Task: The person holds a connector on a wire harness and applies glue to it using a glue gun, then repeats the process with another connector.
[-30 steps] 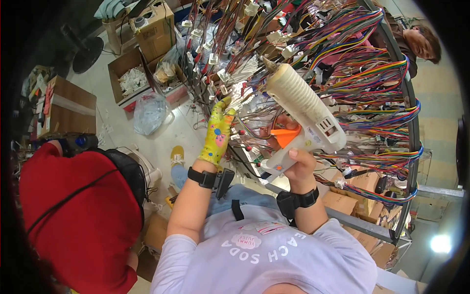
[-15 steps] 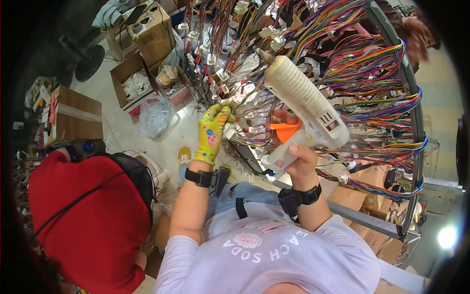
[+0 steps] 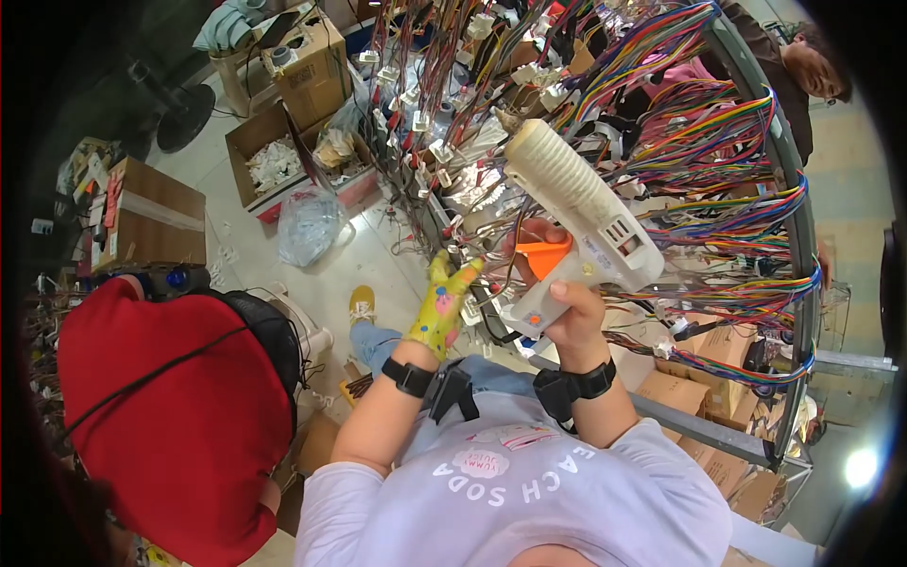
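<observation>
In my right hand (image 3: 574, 317) is a large white hot glue gun (image 3: 581, 194) with an orange trigger (image 3: 544, 253). My fingers wrap its handle near the trigger, and its nozzle points up and to the left over the wires. My left hand (image 3: 442, 307) wears a yellow patterned glove and reaches to the near edge of the wire rack. Two of its fingers show spread apart, with no held object visible between them. Beside the glove are a small white connector (image 3: 470, 310) and dark wires. Bundles of coloured wires (image 3: 727, 222) with white plugs hang across the rack.
A curved dark metal frame (image 3: 801, 236) bounds the rack on the right. Cardboard boxes (image 3: 156, 213) and a clear plastic bag (image 3: 310, 227) are on the floor at left. A person in red (image 3: 179, 406) sits close on my left; another person (image 3: 789, 76) is beyond the rack.
My left hand has moved right and toward me, and its fingers have spread. The glue gun has shifted slightly left and down in my right hand. The far person's hand has moved out of sight.
</observation>
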`<action>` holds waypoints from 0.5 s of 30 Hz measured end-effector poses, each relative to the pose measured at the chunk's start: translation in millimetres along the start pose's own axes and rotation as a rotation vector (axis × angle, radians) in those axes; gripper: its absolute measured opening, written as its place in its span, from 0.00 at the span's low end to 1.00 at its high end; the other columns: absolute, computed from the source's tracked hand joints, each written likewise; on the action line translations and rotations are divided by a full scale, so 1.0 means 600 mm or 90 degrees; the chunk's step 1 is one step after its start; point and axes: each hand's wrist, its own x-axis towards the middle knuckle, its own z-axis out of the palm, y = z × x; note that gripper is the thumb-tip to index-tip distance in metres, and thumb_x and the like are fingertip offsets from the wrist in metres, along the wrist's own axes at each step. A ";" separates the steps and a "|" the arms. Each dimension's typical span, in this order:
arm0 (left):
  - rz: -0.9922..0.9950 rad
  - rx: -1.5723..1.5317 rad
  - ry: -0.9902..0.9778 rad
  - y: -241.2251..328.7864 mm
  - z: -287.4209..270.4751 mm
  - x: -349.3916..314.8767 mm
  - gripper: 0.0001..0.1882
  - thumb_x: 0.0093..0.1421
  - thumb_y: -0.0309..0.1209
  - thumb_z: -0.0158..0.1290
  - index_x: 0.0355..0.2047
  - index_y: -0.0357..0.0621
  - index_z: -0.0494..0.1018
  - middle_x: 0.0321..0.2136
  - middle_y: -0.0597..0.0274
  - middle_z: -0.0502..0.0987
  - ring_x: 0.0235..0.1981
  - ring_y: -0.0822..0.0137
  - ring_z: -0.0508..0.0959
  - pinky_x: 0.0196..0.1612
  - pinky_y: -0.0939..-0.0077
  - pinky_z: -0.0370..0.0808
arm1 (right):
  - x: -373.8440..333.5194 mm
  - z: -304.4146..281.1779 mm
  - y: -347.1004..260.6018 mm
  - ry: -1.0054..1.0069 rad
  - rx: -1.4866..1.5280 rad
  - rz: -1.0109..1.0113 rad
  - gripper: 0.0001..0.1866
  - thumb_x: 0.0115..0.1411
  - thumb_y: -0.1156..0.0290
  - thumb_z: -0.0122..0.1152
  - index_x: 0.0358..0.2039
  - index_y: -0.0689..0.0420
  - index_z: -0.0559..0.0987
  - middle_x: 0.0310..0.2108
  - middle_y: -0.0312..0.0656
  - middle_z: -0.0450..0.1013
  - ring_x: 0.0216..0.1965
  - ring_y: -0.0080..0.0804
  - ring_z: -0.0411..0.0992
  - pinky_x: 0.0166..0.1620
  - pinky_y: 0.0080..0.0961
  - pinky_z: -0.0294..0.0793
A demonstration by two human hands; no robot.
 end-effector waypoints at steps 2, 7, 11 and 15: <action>0.014 -0.016 -0.026 -0.004 -0.007 -0.025 0.42 0.53 0.40 0.59 0.61 0.31 0.53 0.57 0.46 0.61 0.59 0.58 0.62 0.58 0.71 0.61 | -0.002 0.003 0.000 0.020 -0.008 0.007 0.28 0.42 0.72 0.61 0.48 0.56 0.69 0.54 0.45 0.64 0.57 0.47 0.63 0.63 0.43 0.56; 0.009 0.087 -0.248 0.009 -0.057 -0.079 0.26 0.62 0.36 0.50 0.57 0.36 0.63 0.48 0.57 0.72 0.51 0.68 0.70 0.52 0.75 0.67 | -0.013 0.011 -0.001 0.078 -0.037 0.019 0.29 0.43 0.73 0.59 0.50 0.60 0.68 0.52 0.45 0.66 0.56 0.43 0.63 0.63 0.40 0.56; -0.009 0.079 -0.200 0.025 -0.069 -0.100 0.25 0.63 0.39 0.51 0.57 0.40 0.64 0.47 0.59 0.73 0.42 0.73 0.73 0.40 0.81 0.72 | -0.021 0.005 -0.001 0.085 -0.011 0.095 0.29 0.45 0.77 0.59 0.52 0.62 0.68 0.45 0.42 0.71 0.51 0.34 0.67 0.53 0.30 0.66; 0.054 0.078 -0.082 0.022 -0.088 -0.090 0.22 0.63 0.39 0.51 0.54 0.42 0.68 0.42 0.61 0.76 0.28 0.78 0.73 0.28 0.84 0.70 | -0.018 0.015 -0.001 0.051 -0.034 0.017 0.30 0.46 0.76 0.59 0.53 0.61 0.67 0.45 0.40 0.70 0.48 0.30 0.68 0.45 0.29 0.71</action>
